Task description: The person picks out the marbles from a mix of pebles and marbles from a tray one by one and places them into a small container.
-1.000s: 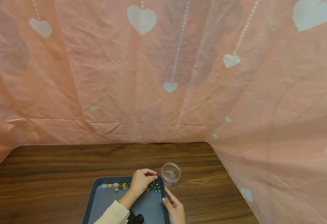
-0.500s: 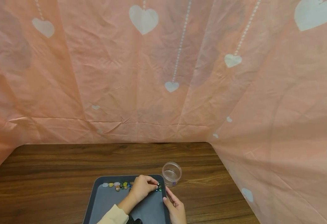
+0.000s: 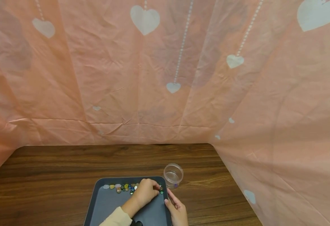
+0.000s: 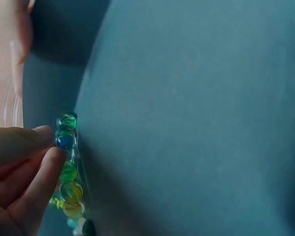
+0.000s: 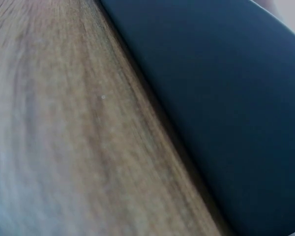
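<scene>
1. Dk grey tray (image 3: 109,205) on wood table (image 3: 68,166). Marbles (image 3: 126,186) lie inside it, strung along the far wall; a few at the far R corner, partly hidden by L hand (image 3: 145,192).
2. L grip: thumb & finger tips close about blue marble (image 4: 65,141), small gap between tips. Can't tell if pinched or only touched. Green marble (image 4: 67,122) right next to it.
3. R hand (image 3: 177,210): thumb on R rim, fingers along outer wall, tray held between. Clear cup (image 3: 169,181) just beyond that corner, upright.
4. Risks (my read): smooth round glass, so an off-centre squeeze could shoot blue one away & scatter neighbours. Crowded corner: tips may nudge wrong marble. Sleeve (image 3: 117,217) or wrist, low over tray, might sweep the row. If R hold slackens, a push on the wall could slide tray, maybe bump cup.
5. Vs. 0.5 s ago: L hand a touch farther R & lower; more marbles now showing L of it, incl. a pale one. Tray, R hand, cup: no clear change.
</scene>
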Tool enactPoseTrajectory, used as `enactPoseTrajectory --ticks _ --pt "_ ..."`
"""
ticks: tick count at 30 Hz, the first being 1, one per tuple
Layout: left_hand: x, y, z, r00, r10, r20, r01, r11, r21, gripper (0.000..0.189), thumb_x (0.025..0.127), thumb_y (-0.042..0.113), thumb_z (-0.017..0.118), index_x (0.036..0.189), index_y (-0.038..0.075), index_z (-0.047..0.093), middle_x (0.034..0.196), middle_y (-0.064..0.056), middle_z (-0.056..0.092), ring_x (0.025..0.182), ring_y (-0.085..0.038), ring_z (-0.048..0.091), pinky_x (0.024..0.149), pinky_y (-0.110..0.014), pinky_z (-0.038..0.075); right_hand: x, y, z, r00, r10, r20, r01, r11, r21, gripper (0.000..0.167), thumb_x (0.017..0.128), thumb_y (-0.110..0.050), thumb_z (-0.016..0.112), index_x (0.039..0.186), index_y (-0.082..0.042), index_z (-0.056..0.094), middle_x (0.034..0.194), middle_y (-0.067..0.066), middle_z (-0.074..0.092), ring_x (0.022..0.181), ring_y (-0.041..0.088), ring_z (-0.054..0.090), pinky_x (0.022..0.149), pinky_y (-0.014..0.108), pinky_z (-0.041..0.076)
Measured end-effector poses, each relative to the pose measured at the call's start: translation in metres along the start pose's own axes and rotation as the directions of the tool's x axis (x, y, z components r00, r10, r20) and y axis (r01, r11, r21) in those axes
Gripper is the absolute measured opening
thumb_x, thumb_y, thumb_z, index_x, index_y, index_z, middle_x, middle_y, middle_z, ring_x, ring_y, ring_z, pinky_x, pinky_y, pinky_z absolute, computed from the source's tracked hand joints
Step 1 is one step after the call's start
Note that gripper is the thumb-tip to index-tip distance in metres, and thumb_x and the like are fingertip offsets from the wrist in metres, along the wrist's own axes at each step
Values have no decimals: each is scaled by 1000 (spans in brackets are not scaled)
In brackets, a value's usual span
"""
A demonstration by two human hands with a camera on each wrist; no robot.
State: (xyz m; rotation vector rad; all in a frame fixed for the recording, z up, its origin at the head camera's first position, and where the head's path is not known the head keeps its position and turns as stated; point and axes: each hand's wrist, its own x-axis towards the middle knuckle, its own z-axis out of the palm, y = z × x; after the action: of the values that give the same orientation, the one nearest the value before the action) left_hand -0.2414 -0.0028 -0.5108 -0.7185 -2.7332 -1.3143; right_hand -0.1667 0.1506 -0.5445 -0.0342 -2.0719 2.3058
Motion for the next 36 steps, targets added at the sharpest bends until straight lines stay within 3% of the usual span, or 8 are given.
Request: enactPoseTrajectory --ticks 8,13,19,24,27,32,34,36 --pt "3 7 5 997 39 61 -50 981 188 9 74 0 76 80 7 77 75 -1 74 65 -4 60 58 -22 49 1 1 0 999 -46 -3 46 999 -8 49 98 -2 55 140 19 38 143 40 37 110 -14 55 89 8 46" --pt "2 5 8 996 54 67 -68 972 224 7 73 2 76 77 8 76 74 0 74 64 -3 60 57 -22 48 1 3 0 999 -43 -9 43 999 -19 49 98 -2 55 140 18 39 144 38 38 109 -15 55 89 8 46" --pt "2 -2 5 997 70 32 -71 996 55 6 74 2 80 77 6 77 73 0 74 64 0 59 57 -18 47 2 4 -1 999 -38 0 38 999 -6 50 98 -3 56 140 18 38 145 38 37 111 -14 55 89 9 47" --pt "5 -6 -4 999 -31 25 35 981 -190 9 76 9 82 84 5 80 81 -6 77 71 -4 63 61 -19 49 3 4 -1 999 -38 -8 38 999 -6 51 97 -3 57 140 18 39 144 39 37 111 -13 55 90 8 46" --pt "7 -4 -11 990 -130 50 140 919 -370 16 78 10 81 91 0 79 85 -10 77 70 -6 62 61 -23 50 2 3 -1 1000 -25 -9 25 1000 2 52 96 -4 57 141 17 39 145 38 36 110 -12 57 89 11 48" --pt "10 -1 -17 962 -252 104 261 743 -616 26 84 9 77 103 -8 74 96 -15 77 80 -14 73 76 -34 60 2 2 -1 1000 2 -6 -2 1000 20 53 96 -5 57 142 15 39 145 36 37 108 -8 61 86 16 53" --pt "12 -1 -19 956 -270 115 277 701 -658 28 85 10 76 106 -10 72 99 -15 77 87 -15 74 83 -36 59 2 2 -1 1000 4 -7 -4 1000 22 53 96 -5 57 142 15 39 145 36 37 108 -8 60 87 16 52" --pt "14 -2 -19 951 -283 121 288 676 -678 30 86 11 75 108 -10 72 100 -14 77 88 -15 74 85 -36 59 2 3 -1 1000 -5 -5 5 1000 15 53 97 -4 57 142 16 38 145 37 37 109 -8 60 88 15 51"
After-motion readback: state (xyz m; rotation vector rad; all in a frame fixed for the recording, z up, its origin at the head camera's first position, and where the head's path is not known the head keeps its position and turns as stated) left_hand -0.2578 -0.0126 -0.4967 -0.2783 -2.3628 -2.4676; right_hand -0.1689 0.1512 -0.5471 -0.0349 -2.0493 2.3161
